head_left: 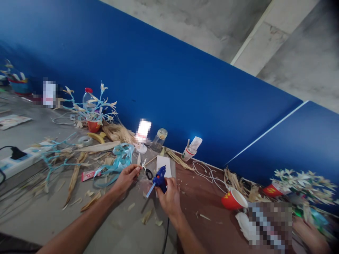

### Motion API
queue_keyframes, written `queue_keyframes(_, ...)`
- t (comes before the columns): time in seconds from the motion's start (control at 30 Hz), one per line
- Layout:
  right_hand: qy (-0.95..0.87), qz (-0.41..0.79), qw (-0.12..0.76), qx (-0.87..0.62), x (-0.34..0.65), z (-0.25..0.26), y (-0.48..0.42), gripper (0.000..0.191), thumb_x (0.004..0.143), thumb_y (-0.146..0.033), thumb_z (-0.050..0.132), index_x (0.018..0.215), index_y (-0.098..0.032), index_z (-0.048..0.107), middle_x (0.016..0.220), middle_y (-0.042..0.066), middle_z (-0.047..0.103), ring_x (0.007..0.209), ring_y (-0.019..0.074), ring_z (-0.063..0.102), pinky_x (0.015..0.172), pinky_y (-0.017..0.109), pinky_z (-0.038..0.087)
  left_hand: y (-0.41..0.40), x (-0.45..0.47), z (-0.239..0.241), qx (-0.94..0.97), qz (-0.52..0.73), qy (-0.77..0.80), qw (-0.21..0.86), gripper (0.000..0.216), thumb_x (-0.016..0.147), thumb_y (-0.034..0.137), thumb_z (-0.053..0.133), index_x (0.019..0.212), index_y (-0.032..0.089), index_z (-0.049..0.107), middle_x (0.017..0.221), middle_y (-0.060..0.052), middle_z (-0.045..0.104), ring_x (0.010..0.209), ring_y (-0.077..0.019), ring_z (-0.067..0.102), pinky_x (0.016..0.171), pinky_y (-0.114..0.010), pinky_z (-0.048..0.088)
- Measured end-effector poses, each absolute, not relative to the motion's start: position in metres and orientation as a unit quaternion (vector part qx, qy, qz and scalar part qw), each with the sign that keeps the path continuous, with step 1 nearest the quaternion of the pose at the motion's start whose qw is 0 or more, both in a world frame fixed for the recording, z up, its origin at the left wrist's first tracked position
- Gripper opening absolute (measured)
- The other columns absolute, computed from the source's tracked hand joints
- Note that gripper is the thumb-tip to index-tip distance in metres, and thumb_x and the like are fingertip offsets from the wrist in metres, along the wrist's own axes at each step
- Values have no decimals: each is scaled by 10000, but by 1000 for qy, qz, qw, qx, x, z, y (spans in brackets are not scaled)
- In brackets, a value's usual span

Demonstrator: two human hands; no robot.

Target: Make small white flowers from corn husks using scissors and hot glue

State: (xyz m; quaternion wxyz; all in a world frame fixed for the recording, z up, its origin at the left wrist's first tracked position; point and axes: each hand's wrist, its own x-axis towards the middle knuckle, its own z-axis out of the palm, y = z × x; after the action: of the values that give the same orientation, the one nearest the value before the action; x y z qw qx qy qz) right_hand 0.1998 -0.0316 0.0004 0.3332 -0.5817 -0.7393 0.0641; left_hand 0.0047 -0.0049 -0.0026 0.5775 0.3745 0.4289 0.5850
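My left hand (126,180) pinches a small pale husk petal (139,160) between thumb and fingertips, its tip pointing up. My right hand (171,200) is wrapped around a blue hot glue gun (159,177). From the gun's rear a translucent glue stick (150,190) sticks out, and its nozzle points up and away from me. Between the two hands lie black-handled scissors (148,173). Just beyond the gun is a white card or pad (163,163). A loose heap of light blue ribbon (123,155) sits left of my left hand.
Blue-wrapped branches (57,162) and dry husks (75,180) litter the left side by a power strip (25,162). A red cup (94,125) holds a flowered branch. At right are a tipped red cup (233,199) and another person's hand (309,234). A blue partition (169,84) stands behind.
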Motion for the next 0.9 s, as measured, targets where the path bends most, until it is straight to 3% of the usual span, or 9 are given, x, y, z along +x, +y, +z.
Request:
queue_keyframes(0.23, -745, 38, 297, -596, 207, -8, -36, 251, 708, -212, 622, 955, -172, 592, 916, 82, 587, 883, 246, 552, 783, 349, 407, -2, 5, -6, 387, 579, 453, 556, 360, 662, 478, 656, 748, 129, 642, 543, 39, 423, 469, -78, 346, 453, -204, 245)
queue_keyframes(0.4, -742, 21, 288, -605, 210, -17, -38, 270, 721, -254, 624, 977, -174, 593, 918, 87, 580, 879, 254, 556, 780, 361, 412, 0, 5, -16, 447, 569, 481, 495, 325, 717, 465, 604, 752, 145, 651, 538, 26, 438, 485, -98, 360, 465, -216, 255)
queue_keyframes(0.57, -751, 35, 265, -604, 211, -21, -41, 316, 730, -263, 624, 1029, -168, 593, 945, 97, 589, 906, 268, 559, 792, 380, 411, -2, 4, -15, 507, 566, 493, 424, 268, 739, 384, 601, 579, 169, 595, 578, -12, 521, 591, -144, 461, 563, -237, 338)
queue_keyframes(0.9, -751, 48, 239, -614, 213, -25, -44, 357, 704, -245, 630, 1053, -171, 606, 977, 113, 594, 931, 280, 572, 798, 383, 418, -4, 6, -15, 536, 549, 488, 416, 286, 772, 372, 553, 560, 182, 538, 613, -32, 554, 689, -185, 530, 619, -253, 372)
